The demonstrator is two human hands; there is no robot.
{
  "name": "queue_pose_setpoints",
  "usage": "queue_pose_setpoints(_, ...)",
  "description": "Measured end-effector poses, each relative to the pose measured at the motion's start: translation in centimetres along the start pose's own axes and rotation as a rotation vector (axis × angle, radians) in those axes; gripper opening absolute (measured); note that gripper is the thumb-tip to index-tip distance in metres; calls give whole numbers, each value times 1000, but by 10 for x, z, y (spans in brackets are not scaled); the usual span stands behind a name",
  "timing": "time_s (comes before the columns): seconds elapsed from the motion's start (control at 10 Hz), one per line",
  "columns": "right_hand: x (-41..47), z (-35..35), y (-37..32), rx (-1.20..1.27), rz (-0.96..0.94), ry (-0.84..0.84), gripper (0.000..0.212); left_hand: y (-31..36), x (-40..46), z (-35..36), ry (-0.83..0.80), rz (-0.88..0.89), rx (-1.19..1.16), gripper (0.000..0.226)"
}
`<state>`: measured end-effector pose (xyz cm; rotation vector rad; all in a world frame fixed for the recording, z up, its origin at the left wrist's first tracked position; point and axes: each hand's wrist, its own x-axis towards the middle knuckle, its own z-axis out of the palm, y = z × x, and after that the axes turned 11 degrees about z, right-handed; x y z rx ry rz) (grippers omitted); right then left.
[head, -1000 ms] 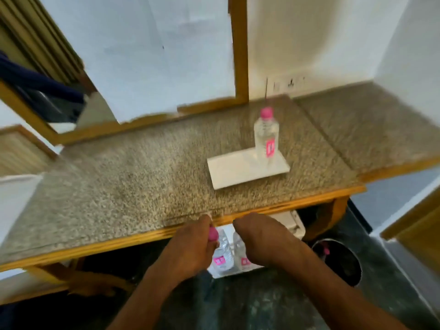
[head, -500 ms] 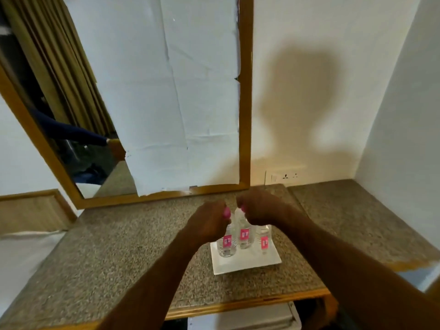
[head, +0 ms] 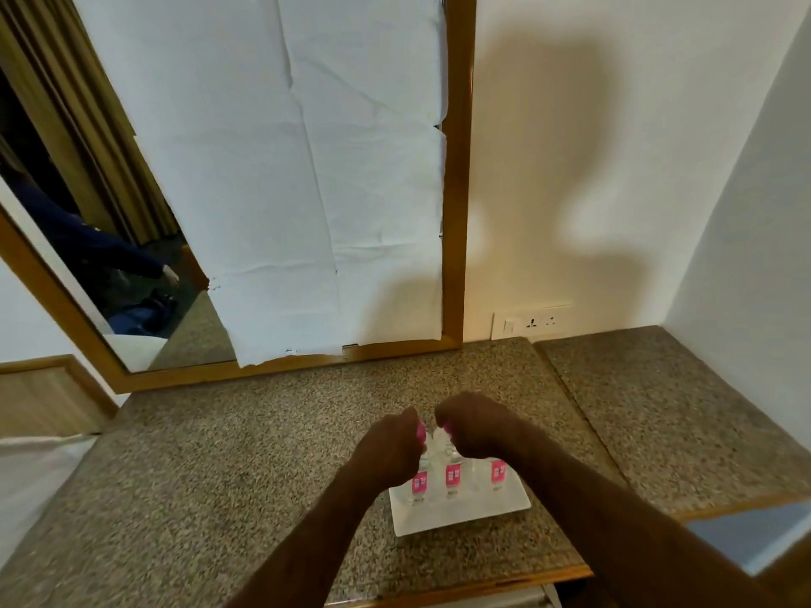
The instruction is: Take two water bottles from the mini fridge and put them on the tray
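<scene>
A white rectangular tray (head: 465,515) lies on the speckled granite counter (head: 245,454). Three clear water bottles with pink labels stand upright on it in a row. My left hand (head: 388,449) is closed around the pink cap of the left bottle (head: 420,484). My right hand (head: 476,430) is closed around the pink cap of the middle bottle (head: 452,476). The right bottle (head: 497,473) stands alone, its top hidden behind my right wrist. The mini fridge is below the counter and out of sight, except for a white sliver at the bottom edge.
A wood-framed mirror (head: 454,212) covered with white paper leans against the wall behind the counter. A wall socket (head: 533,321) sits low on the wall at the right. A second granite surface (head: 658,410) adjoins at the right. A curtain shows in the mirror's left strip.
My hands rose from below the counter edge with the two bottles and brought them down onto the tray beside the bottle standing there. The view tilted upward.
</scene>
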<state>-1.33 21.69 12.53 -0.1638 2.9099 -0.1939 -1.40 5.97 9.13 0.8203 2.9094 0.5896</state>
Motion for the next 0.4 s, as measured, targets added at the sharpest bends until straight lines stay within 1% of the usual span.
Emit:
queue_pose_setpoints(0.2,14,0,6,-24,-8,-53,29,0,10,4,9,-28,-35,18)
queue_pose_setpoints(0.4,20,-4,4,-13,43,-127,32,2,15,0,-38,-47,-35,20)
